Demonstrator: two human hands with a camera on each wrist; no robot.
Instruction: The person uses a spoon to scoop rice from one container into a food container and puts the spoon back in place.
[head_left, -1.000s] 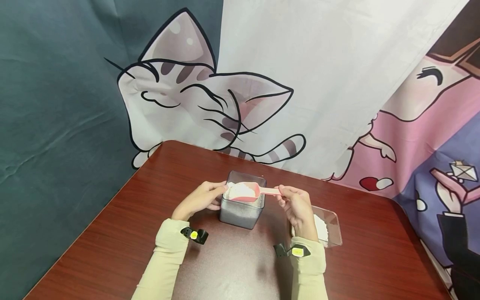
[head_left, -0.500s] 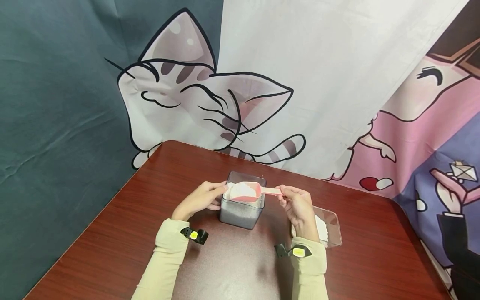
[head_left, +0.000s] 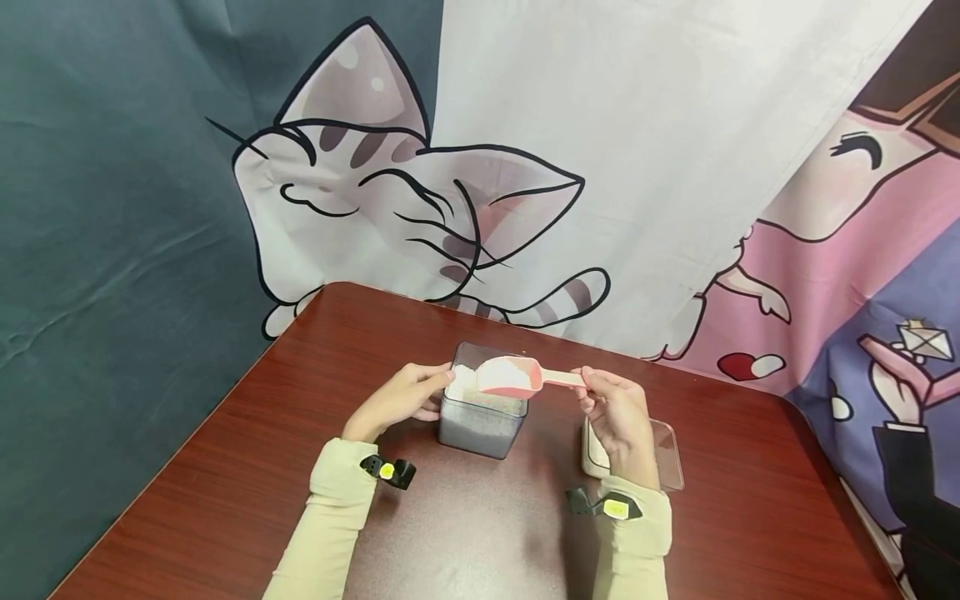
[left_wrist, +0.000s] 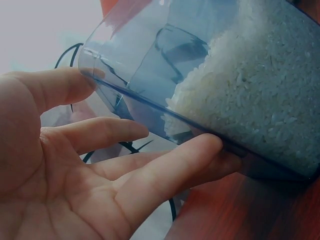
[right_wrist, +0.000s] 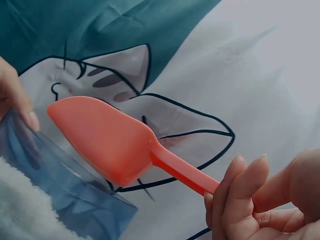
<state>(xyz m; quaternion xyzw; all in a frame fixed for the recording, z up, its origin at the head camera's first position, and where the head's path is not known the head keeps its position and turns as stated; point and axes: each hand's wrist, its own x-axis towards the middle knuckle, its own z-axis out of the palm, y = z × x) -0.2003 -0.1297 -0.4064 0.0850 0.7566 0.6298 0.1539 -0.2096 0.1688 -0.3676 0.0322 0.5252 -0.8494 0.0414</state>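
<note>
In the head view my right hand (head_left: 617,412) pinches the handle of a pink scoop (head_left: 536,377), held level over a square tinted clear container (head_left: 480,432). White rice lies in the scoop. More rice (left_wrist: 265,90) partly fills the container, heaped toward one side in the left wrist view. My left hand (head_left: 405,396) holds the container at its left side, thumb at the rim and the other fingers along the outer wall. From the right wrist view, only the scoop's underside shows, and my fingers close round the end of its handle.
Beyond my right hand stands a second clear container (head_left: 670,454), partly hidden by the hand and wrist; pale contents show at its left end. Both containers stand on a reddish-brown wooden table (head_left: 262,467). A printed cat curtain (head_left: 637,125) hangs along the table's back edge.
Over the last half second my right hand and the scoop have shifted right, away from the container's left wall. The left hand and the container have stayed put.
</note>
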